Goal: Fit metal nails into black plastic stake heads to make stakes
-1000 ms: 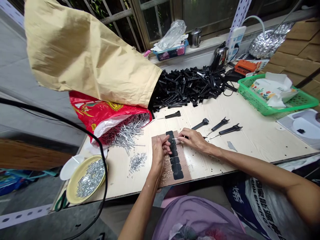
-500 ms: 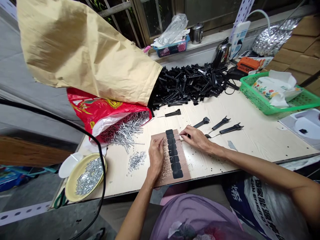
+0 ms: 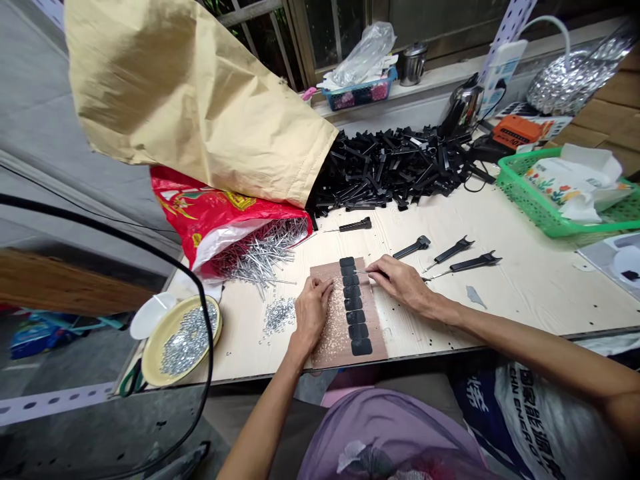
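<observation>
R hand: fingers pinching a thin silver metal rod, tip by the row of rounded black pads on a flat brown mat. L hand: thumb & fingertips together over mat's left part; can't tell if holding anything. Just left of mat: pile of tiny shiny metal bits; farther left, round yellow bowl w/ more. Rt of mat: two fork-ended black plastic-handled tools. Beyond mat: big heap of black plastic parts.

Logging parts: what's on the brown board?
On the brown board: black pads in a column, pale specks. The left hand covers part of its left edge; what's underneath can't be seen.
</observation>
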`<action>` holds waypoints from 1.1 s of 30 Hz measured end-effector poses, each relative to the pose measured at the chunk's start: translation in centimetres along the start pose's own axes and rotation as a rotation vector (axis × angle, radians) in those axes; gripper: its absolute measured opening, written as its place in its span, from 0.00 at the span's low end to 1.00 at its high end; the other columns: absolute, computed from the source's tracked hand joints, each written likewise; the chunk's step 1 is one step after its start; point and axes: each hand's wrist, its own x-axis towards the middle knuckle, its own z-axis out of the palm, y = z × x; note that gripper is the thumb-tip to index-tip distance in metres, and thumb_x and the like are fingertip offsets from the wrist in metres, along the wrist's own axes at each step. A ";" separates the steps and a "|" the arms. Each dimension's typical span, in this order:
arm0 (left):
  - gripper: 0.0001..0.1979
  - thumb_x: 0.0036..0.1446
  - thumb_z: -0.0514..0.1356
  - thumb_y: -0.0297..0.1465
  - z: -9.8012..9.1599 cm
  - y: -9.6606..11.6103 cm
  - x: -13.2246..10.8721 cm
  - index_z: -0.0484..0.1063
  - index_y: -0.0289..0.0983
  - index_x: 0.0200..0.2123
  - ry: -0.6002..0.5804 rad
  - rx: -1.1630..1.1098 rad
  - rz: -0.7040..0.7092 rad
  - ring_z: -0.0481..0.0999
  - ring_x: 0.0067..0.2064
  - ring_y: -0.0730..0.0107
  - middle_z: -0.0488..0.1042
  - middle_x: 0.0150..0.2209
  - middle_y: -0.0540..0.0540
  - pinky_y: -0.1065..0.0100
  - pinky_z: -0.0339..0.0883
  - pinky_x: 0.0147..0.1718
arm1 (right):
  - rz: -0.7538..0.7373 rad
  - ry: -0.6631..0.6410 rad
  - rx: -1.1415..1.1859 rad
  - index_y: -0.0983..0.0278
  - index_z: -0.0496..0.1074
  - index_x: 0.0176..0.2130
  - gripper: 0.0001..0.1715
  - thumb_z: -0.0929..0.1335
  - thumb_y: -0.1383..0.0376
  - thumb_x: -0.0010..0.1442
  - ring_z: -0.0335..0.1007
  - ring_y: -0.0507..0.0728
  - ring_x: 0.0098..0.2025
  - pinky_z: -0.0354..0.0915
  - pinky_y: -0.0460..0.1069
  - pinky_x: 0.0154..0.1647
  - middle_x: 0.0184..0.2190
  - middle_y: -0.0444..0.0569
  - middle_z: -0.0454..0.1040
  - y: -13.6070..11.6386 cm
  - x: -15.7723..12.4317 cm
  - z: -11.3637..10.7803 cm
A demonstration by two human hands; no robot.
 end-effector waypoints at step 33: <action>0.10 0.59 0.49 0.23 0.1 1.6 1.5 0.70 0.33 0.33 -0.102 0.246 0.001 0.71 0.39 0.62 0.71 0.37 0.39 0.68 0.62 0.30 | -0.057 -0.007 -0.071 0.60 0.71 0.41 0.10 0.61 0.64 0.63 0.70 0.54 0.37 0.65 0.48 0.35 0.37 0.47 0.72 -2.6 0.6 1.5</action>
